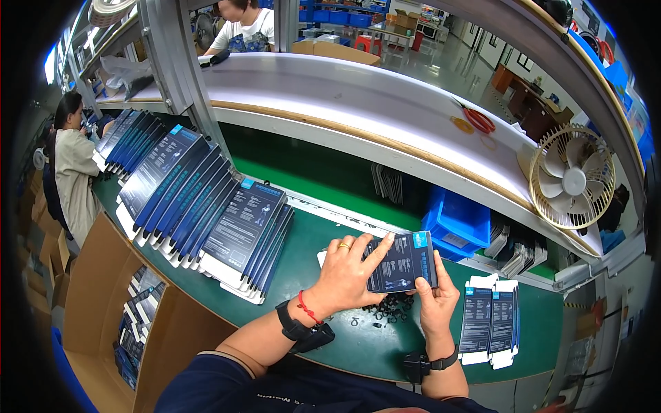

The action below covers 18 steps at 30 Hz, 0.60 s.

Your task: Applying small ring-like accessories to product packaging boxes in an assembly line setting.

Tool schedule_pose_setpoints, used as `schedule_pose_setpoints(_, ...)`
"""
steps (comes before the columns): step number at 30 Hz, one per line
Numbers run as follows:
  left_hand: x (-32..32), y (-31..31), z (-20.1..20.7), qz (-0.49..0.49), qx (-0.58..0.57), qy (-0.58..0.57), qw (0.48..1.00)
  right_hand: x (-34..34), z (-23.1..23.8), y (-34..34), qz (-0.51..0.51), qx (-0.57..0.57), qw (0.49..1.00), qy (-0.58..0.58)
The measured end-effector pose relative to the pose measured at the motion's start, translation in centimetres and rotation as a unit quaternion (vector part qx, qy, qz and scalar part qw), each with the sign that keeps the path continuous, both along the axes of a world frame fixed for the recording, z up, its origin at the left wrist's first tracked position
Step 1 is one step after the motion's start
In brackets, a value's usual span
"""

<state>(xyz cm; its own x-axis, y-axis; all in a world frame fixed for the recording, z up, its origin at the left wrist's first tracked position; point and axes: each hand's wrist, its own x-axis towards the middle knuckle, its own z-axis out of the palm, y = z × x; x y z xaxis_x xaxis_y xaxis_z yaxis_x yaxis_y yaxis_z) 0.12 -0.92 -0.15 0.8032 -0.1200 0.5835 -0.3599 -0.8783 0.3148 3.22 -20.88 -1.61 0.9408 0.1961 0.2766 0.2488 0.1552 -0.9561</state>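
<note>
The printed dark-blue carton (405, 263) is held up above the green table (385, 350), tilted toward the wearer, between the two hands; the right hand (438, 303) has it pinched at its right end, thumb on the printed face and fingers curled behind the edge; the left hand (346, 274) lies over its left end, index finger stretched out across the face and the thumb near the lower edge, fingers moderately spread, though whether they grip or only steady it I cannot tell; below the carton, small black plastic parts (387, 311) lie scattered on the table; near the right hand, flattened cartons (490, 322) lie side by side in two overlapping groups; well to the left, a long row of overlapping cartons (182, 189) leans along the table; behind the hands stands a blue plastic bin (458, 221); an open cardboard box (91, 303) at lower left holds more printed pieces (141, 310); a caged fan (573, 181) stands at right, by the raised shelf (330, 89).
</note>
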Motion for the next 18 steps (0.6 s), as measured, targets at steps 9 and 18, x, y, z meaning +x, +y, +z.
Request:
schedule_pose_setpoints(9, 0.1, 0.2, 0.1, 0.01, 0.026, -0.004, 1.0, -0.2, -0.3, 0.8, -0.054, -0.158, 0.978, -0.126)
schedule_pose_setpoints(18, -0.3, -0.5, 0.1, 0.011, 0.01, 0.003, 1.0, -0.5, -0.3, 0.9, 0.007, -0.049, 0.997, -0.063)
